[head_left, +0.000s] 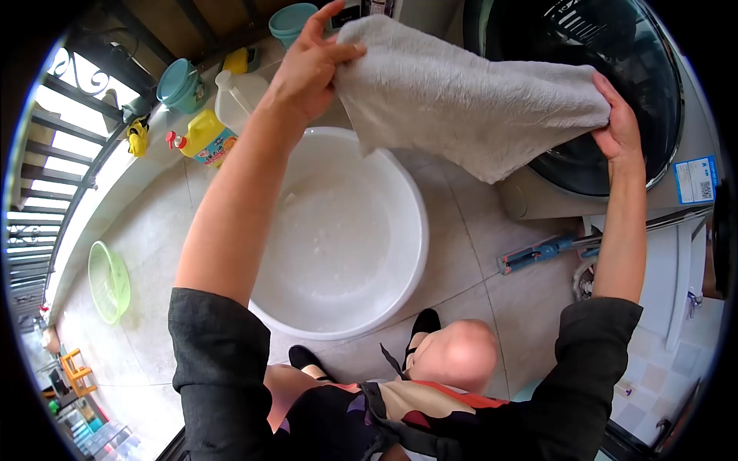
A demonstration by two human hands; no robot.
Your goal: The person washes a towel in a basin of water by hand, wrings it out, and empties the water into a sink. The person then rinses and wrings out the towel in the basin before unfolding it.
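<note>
A light grey cloth is stretched out between my two hands, above the floor and the far right part of a basin. My left hand pinches its left corner between thumb and fingers, with the index finger pointing up. At the cloth's right end, my right hand grips the edge, in front of a dark round machine door. Below the cloth, the large white basin stands on the tiled floor and holds cloudy water with some small bubbles.
Left of the basin are a yellow bottle, a white jug and a teal bucket. A green basket lies near the railing. A blue mop head is at the right, below the machine.
</note>
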